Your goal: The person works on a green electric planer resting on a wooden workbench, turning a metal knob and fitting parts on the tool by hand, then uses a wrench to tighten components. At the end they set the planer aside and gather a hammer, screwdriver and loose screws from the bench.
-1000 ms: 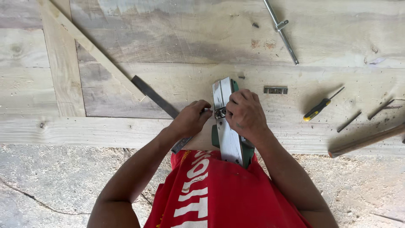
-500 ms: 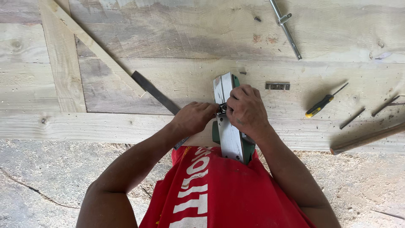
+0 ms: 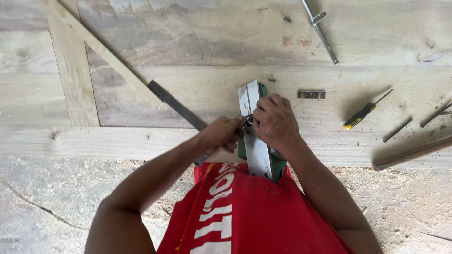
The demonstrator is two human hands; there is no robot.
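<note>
Hands, two of them, meet on one green power planer [image 3: 258,141] that lies sole-up on the wooden workbench [image 3: 197,89], its bright metal base facing the camera and its rear end against the person's red shirt [image 3: 245,211]. The left hand [image 3: 222,134] is curled nearly shut at the planer's left edge, fingertips pinched at the drum slot; what they pinch is too small to make out. The right hand [image 3: 275,123] is closed over the top of the planer from its right side, fingers bent down onto the sole beside the same slot.

Left of the planer lies one long dark flat blade [image 3: 181,109], slanting toward the left hand. Right of the planer sit one small grey metal plate [image 3: 311,94], one screwdriver with a yellow and black handle [image 3: 365,112], and two thin dark rods [image 3: 414,122]. Beyond the planer, farther up the bench, lies one long metal bar with a clamp piece [image 3: 320,29].
</note>
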